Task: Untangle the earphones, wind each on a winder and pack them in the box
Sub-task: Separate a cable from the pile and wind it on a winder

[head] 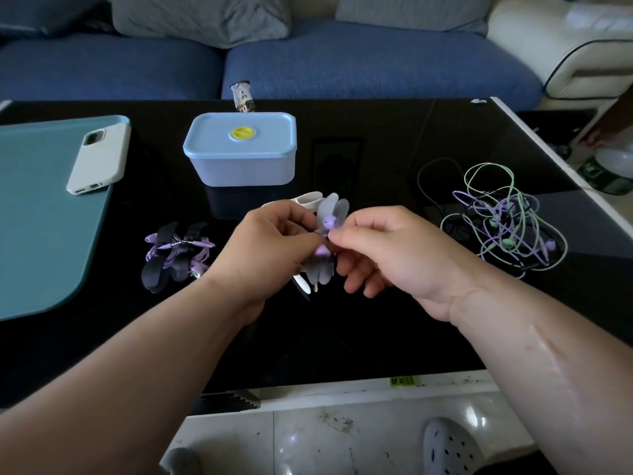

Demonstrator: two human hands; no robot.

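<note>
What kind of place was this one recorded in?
Most likely a home living room: a blue sofa with grey cushions stands behind a glossy black coffee table, and a perforated slipper lies on the tiled floor.

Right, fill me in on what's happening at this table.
A person is fitting purple earphones onto a grey winder: the left hand holds the winder, and the right hand pinches the earphones at the buds. One wound set lies on the black table to the left. A green-and-purple tangle waits on the right. The blue box behind has its lid on.
</note>
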